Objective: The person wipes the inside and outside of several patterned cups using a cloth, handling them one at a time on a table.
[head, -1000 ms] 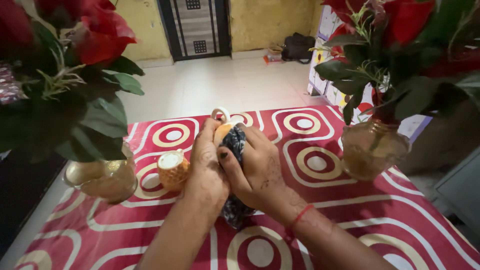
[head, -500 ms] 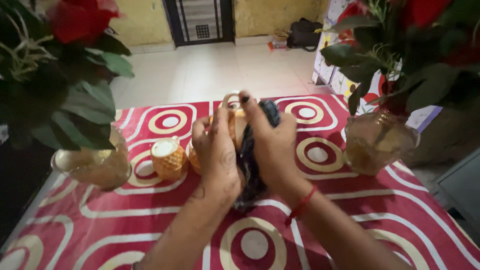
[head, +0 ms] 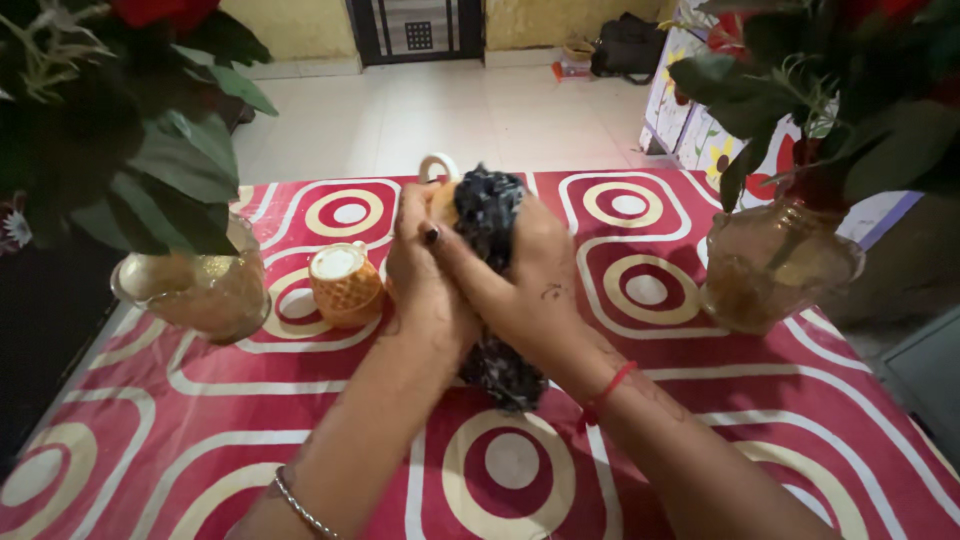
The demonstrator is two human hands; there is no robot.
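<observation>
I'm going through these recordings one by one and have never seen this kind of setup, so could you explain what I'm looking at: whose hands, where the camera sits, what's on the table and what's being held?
There is no machine here. A person wears a camera on the head, and it looks down at their own two bare hands. The left hand grips an orange cup, mostly hidden; its pale handle sticks up behind the fingers. The right hand, with a red thread at the wrist, presses a dark patterned cloth against that cup, and the cloth's end hangs below the hands. They work over a table covered by a red cloth with cream rings. On it stands a second small orange cup to the left, and a glass vase at each side, left and right, holding red flowers and green leaves. Beyond is a pale tiled floor.
</observation>
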